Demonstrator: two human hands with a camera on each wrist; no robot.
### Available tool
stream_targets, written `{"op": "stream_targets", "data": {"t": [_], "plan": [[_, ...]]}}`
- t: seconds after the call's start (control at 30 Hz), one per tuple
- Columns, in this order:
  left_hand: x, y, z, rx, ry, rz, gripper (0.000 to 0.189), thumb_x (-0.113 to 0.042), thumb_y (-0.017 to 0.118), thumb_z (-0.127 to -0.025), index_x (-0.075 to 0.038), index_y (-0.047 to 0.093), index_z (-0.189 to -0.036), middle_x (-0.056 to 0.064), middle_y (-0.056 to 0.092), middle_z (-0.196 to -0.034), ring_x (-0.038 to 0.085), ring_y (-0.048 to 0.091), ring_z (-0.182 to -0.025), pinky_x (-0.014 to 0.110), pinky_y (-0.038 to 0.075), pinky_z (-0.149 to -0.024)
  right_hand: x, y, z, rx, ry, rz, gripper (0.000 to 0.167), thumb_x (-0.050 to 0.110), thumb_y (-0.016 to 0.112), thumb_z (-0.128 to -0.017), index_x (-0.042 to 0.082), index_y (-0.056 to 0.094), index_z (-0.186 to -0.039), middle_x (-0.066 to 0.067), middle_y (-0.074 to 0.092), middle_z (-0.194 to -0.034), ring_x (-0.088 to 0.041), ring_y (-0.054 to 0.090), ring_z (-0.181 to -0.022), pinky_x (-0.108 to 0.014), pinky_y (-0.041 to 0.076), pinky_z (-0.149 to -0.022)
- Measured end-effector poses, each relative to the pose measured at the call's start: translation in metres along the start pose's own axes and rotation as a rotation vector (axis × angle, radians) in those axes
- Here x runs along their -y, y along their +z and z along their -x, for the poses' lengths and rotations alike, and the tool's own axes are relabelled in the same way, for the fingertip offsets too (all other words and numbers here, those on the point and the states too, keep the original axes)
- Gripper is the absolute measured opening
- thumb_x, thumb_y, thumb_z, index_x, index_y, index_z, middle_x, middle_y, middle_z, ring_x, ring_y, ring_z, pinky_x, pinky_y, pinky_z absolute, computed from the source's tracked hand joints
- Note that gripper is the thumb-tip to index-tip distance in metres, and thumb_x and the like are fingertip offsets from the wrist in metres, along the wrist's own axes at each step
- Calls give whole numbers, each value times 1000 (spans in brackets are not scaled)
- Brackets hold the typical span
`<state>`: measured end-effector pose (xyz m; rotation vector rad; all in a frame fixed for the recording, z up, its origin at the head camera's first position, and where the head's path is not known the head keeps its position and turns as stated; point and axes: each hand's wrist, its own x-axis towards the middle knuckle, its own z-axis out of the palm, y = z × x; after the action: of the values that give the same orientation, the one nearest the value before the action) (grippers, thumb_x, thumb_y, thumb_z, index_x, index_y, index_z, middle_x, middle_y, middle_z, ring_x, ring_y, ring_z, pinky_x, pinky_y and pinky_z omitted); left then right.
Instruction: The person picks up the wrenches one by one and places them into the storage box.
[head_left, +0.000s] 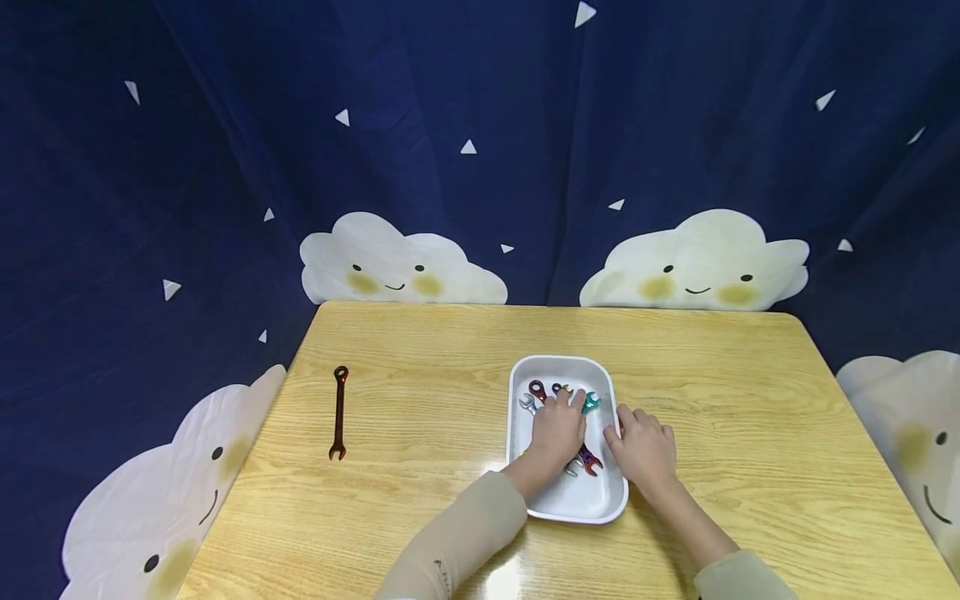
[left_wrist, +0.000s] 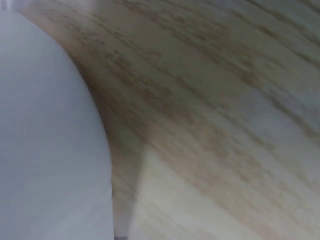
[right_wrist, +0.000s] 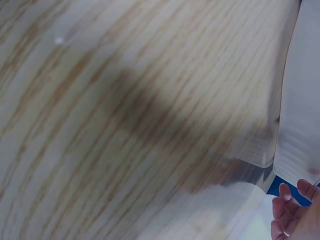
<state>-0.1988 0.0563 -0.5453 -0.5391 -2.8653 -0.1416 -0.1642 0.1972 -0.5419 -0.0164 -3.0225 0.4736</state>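
In the head view, a white rectangular tray (head_left: 525,492) holds several metal wrenches in mixed colours. My left hand (head_left: 557,429) reaches in among them, fingers pointing down and hiding the middle of the pile; whether it grips one I cannot tell. Around it show a teal wrench end (head_left: 591,402), a red ring end (head_left: 537,389), a silver open end (head_left: 528,402) and a purple-red open end (head_left: 591,463). My right hand (head_left: 647,447) rests at the tray's right rim, thumb over the edge, the other fingers loose outside. A small reddish-orange bit shows by that thumb.
One dark red combination wrench (head_left: 339,414) lies alone on the left of the wooden table (head_left: 420,400), ring end away from me. Behind the table hangs a dark blue curtain (head_left: 480,100) with white clouds and triangles. The left wrist view shows mostly a sleeve (left_wrist: 50,130) and wood grain.
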Motion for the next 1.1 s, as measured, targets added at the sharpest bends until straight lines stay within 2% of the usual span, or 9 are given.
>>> {"op": "stream_targets", "data": {"t": [0.1,0.33,0.53,0.7,0.9,1.1], "plan": [[3,-3,-1,-28,10,12,41,-34,60,-84,-21,56,-122,2,61,-100,17,58,-77,28,46,-57,0,0,-1,-3,0,-4,38,29,51,-87,3,55,-114,-21,59,-98,-39,54,-92,-52,35,-76],[7,-10,-1,-85,31,3,40,-36,59,-83,-23,58,-121,-1,59,-99,16,55,-87,31,43,-71,-1,2,-1,-23,0,-6,37,30,52,-86,4,56,-112,-20,59,-96,-39,54,-90,-51,35,-74],[12,-18,1,-102,38,2,41,-37,57,-85,-24,57,-123,-1,58,-101,16,54,-86,31,41,-73,-2,2,-1,-23,-3,0,36,31,51,-86,4,56,-110,-20,59,-94,-39,54,-88,-51,35,-73],[21,-24,2,-126,34,41,40,-36,57,-86,-22,57,-123,-1,57,-102,16,54,-88,31,41,-76,-3,3,-1,-21,-4,-2,34,31,50,-86,5,56,-108,-18,59,-92,-38,55,-87,-50,35,-72],[36,-25,0,-184,27,105,38,-31,57,-85,-18,58,-121,0,58,-101,16,54,-92,33,41,-80,-2,3,0,-30,3,-12,36,30,50,-86,5,55,-111,-20,59,-96,-39,54,-89,-50,35,-74],[53,-27,-2,-219,-42,210,39,-28,57,-86,-15,58,-122,2,58,-101,18,54,-91,33,40,-81,-1,3,1,-22,6,-15,39,31,50,-87,4,54,-114,-22,58,-99,-40,53,-92,-51,35,-75]]}}
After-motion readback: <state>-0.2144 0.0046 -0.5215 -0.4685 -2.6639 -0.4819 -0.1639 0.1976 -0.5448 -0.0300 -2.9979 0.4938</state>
